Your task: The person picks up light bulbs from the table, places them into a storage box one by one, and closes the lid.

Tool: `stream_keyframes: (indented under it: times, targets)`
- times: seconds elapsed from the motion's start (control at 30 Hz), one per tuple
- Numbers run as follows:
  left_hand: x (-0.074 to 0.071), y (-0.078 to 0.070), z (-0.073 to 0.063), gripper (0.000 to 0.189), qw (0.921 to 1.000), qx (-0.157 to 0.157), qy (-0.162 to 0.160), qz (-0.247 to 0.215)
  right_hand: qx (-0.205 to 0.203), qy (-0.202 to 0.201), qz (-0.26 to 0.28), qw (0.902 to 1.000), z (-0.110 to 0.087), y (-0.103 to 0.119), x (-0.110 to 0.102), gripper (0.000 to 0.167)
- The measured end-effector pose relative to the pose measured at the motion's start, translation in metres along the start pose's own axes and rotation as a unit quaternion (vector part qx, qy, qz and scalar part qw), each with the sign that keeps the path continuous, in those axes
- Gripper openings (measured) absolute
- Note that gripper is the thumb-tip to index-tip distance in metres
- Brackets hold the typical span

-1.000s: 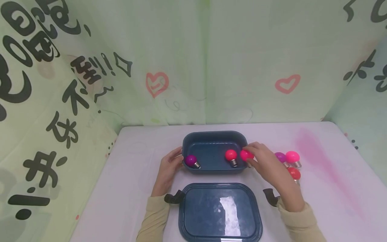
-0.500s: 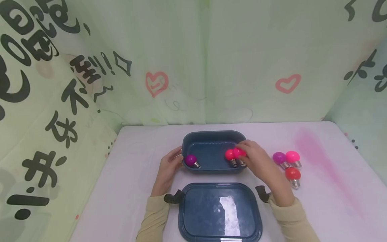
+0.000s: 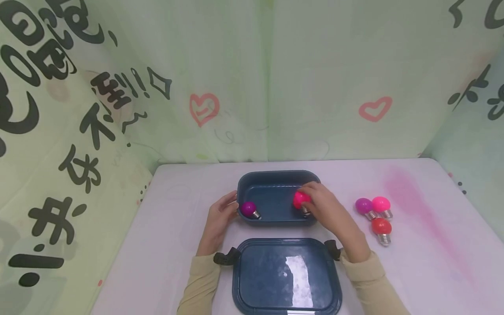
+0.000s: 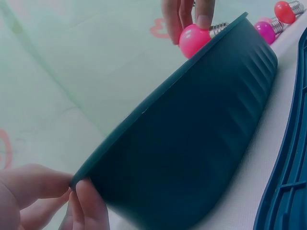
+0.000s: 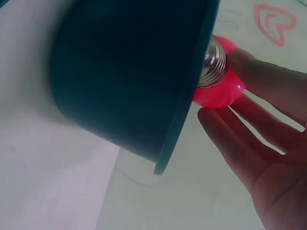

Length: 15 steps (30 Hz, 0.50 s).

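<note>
A dark blue plastic box (image 3: 271, 222) stands open on the table. My left hand (image 3: 218, 221) holds its left end, thumb and fingers at the rim in the left wrist view. My right hand (image 3: 330, 208) pinches a pink light bulb (image 4: 193, 42) between thumb and fingers over the box's right part. That bulb's metal screw base points towards the near rim. Inside the box at the left lies a purple bulb (image 3: 248, 208). A red bulb in the box's right part is now covered by the held bulb and the hand.
The box's dark blue lid (image 3: 271, 275) lies flat in front of it. To the right sit another purple bulb (image 3: 364, 205), a pink bulb (image 3: 381, 204) and a red bulb (image 3: 381, 226), close together. A printed cloth (image 3: 315, 78) hangs behind the table.
My right hand has carried the pink bulb leftwards from the box's right rim to above the red bulb, hiding it. The left hand and box have stayed in place.
</note>
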<state>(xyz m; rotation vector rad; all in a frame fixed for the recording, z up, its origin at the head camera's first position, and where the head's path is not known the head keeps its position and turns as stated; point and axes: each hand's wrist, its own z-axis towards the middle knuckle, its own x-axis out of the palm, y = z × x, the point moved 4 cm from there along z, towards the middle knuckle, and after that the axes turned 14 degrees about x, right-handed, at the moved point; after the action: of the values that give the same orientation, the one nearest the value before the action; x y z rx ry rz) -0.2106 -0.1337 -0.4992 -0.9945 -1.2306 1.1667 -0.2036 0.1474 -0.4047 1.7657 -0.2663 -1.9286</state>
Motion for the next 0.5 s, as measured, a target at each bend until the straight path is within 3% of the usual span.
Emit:
stream_keyframes:
  times: [0.3, 0.5]
  targets:
    - [-0.001, 0.002, 0.0, 0.043, 1.0, -0.002, -0.004, -0.001, -0.034, -0.011, 0.007, 0.9993, 0.007, 0.005, 0.012, 0.033]
    - [0.0, 0.002, 0.001, 0.043, 1.0, -0.003, -0.002, 0.001, -0.03, -0.004, 0.002, 0.9996, 0.011, 0.003, 0.02, 0.034]
